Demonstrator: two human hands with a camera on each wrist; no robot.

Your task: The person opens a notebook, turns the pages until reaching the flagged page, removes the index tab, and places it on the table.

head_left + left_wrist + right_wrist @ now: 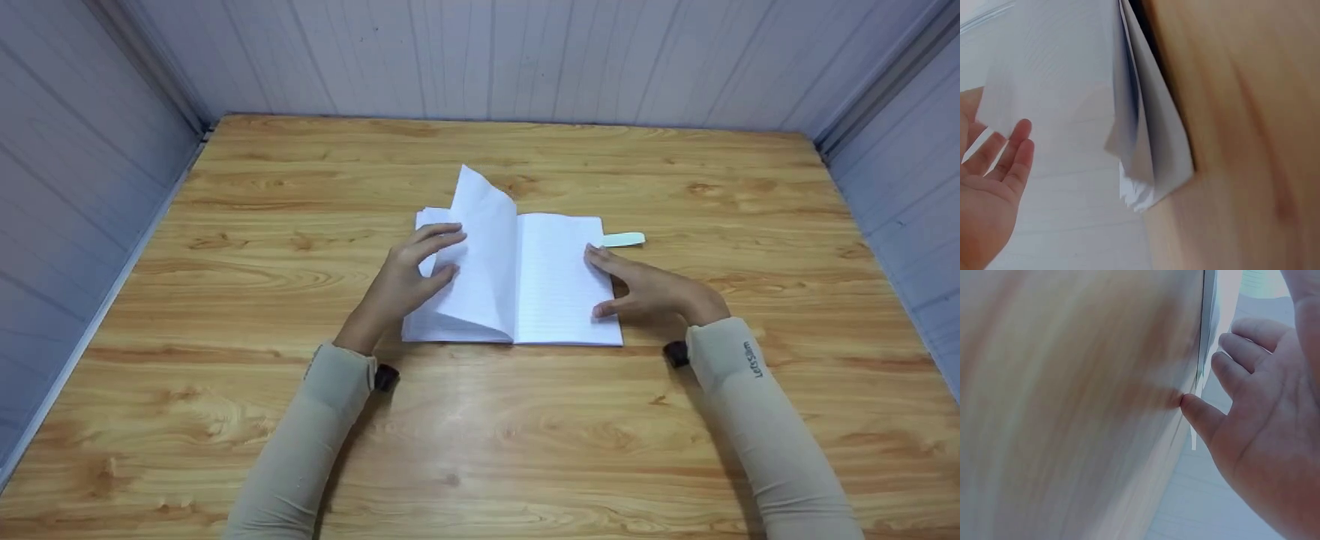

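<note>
An open notebook (566, 285) with white ruled pages lies in the middle of the table. One of its leaves (480, 262) stands raised and curved over the left half. Beside that leaf is my left hand (409, 270), its fingers spread and loosely bent at the sheet's outer edge; in the left wrist view the fingertips (1024, 129) meet the paper. My right hand (652, 289) rests at the right page's outer edge, thumb and fingers apart. A pale green tab (624, 239) sticks out from the notebook's right side, just beyond those fingers.
The wood-grain table (480, 450) extends around the notebook on all sides. Pale panelled walls (480, 60) enclose its back and both sides. Each wrist carries a small dark camera below a beige sleeve (772, 427).
</note>
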